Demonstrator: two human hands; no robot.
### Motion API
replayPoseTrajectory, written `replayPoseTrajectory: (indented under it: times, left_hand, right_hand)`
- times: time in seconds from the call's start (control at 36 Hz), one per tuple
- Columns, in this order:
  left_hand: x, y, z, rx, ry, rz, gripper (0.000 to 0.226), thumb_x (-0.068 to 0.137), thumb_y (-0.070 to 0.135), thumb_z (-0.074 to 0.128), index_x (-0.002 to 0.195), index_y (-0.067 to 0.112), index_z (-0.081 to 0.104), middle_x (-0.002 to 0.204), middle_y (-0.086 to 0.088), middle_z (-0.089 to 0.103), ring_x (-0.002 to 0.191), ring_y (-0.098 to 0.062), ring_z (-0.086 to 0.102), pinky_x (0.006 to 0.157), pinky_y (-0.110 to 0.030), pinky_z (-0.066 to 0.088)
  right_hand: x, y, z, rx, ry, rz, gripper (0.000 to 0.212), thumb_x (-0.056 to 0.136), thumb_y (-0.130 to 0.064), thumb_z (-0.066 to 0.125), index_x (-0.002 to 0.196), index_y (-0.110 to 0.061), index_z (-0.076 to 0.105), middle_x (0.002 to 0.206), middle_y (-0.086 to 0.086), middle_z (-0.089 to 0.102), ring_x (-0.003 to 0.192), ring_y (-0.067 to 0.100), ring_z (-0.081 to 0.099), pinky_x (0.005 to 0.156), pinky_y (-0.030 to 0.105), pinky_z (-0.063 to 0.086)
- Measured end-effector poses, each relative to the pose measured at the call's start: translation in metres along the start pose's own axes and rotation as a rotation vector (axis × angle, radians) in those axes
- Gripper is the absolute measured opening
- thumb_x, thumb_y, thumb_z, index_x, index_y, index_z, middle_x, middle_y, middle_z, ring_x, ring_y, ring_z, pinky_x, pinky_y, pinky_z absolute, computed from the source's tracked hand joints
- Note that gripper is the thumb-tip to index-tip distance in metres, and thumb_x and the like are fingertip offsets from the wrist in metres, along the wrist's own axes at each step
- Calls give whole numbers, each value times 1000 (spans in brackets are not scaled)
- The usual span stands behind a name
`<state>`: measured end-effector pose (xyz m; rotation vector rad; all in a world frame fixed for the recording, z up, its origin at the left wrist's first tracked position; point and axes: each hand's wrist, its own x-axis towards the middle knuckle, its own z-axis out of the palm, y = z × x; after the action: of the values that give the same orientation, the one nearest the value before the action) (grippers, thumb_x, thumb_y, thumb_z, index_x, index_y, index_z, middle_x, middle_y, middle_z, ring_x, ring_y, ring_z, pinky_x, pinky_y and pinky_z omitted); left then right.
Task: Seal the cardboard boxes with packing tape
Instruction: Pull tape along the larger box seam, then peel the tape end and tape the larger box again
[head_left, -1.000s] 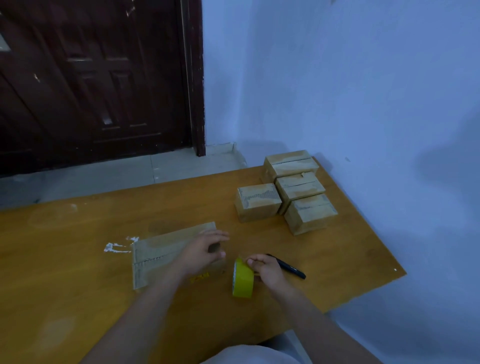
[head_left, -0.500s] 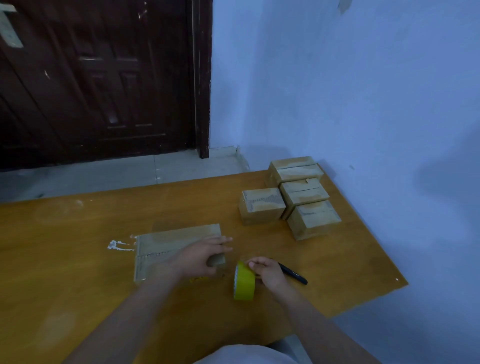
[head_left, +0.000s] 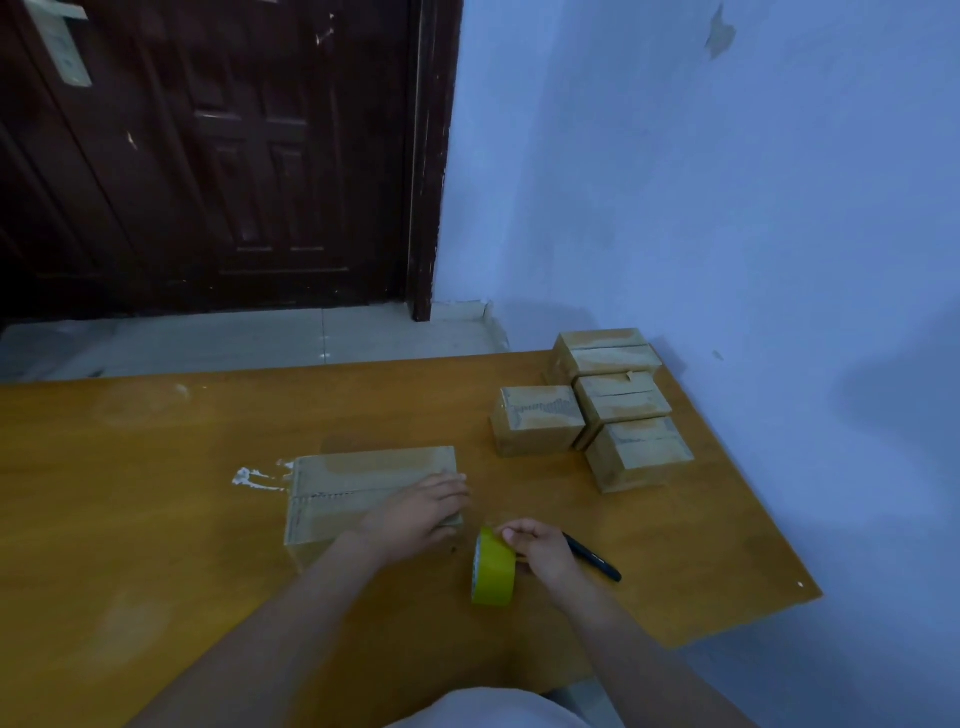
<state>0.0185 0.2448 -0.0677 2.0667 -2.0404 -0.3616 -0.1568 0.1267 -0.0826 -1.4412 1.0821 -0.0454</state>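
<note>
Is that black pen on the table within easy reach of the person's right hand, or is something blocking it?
Probably yes. The black pen lies on the table just behind the right hand, with nothing between them. But that hand is holding the yellow-green tape roll, so it would likely have to let go first.

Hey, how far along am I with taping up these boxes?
Done: I cannot tell whether the four small boxes by the wall carry tape; their top seams show. In hand: your left hand rests flat on the large box, and your right hand grips the yellow tape roll standing on the table. Left: no yellow tape shows on the large box, so sealing it remains.
</note>
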Motion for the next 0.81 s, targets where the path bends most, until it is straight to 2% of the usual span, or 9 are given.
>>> replayPoseTrajectory:
  times: [0.06,0.14,0.17,0.22,0.31,0.44,0.56,0.67,0.81]
  left_hand:
    - [-2,1,-2,58,14,40,48,94,29,57,137,9,48,147,-5,42,142,-16,27,112,-21,4]
    - [0,-4,9,251,73,90,39,72,43,78,103,19,73,112,4,69,114,-12,61,102,-25,39]
    - [-1,-2,7,282,70,91,33,79,46,68,100,22,74,108,6,70,111,-10,62,101,-26,38]
    - [-2,1,5,257,20,49,60,89,52,26,119,17,66,126,2,63,127,-11,50,111,-29,22]
    - [-6,2,5,-56,31,-36,90,83,69,-4,148,17,29,151,-2,36,144,-13,20,117,-28,1]
    - [-22,7,-14,-573,531,-373,59,95,55,24,145,26,30,148,10,27,138,-4,18,113,-23,15]
    - [-46,-30,-24,-418,867,-763,40,99,20,48,133,0,49,128,-22,54,126,-35,42,104,-42,33]
    - [-73,-53,-32,-611,669,-1282,60,99,37,43,140,-6,33,140,-28,38,131,-40,33,107,-47,28]
    - [-72,-53,-27,-914,400,-1234,59,102,44,23,142,3,37,146,-21,39,132,-38,37,106,-40,30]
  right_hand:
    - [-3,-1,-1,1,4,3,18,91,-8,58,80,-16,69,91,0,66,100,23,60,98,41,47]
    - [-5,-2,-1,-12,11,-3,15,90,-8,60,80,-14,70,93,3,68,101,24,61,99,43,46]
    - [-5,-1,-1,-16,12,-8,14,89,-7,61,81,-13,70,94,3,68,102,25,61,99,43,46]
    - [-5,-3,1,-32,5,-28,13,89,-7,60,82,-11,70,92,2,68,100,23,61,98,40,46]
    - [1,-8,3,-83,0,-50,19,90,-3,58,75,-12,67,100,-2,65,103,21,56,93,34,43]
    - [13,-27,-2,-181,-56,-78,33,91,4,50,64,-15,53,126,3,54,120,18,46,92,25,30]
    - [14,-53,-15,-333,-168,-98,20,95,-2,45,95,4,64,120,8,61,112,24,52,95,36,38]
    - [10,-86,-21,-395,-274,-100,25,97,-6,43,100,0,66,109,1,61,102,18,54,81,29,43]
    - [15,-108,-13,-567,-449,-89,46,94,0,44,59,-22,63,117,0,61,117,16,49,98,33,33]
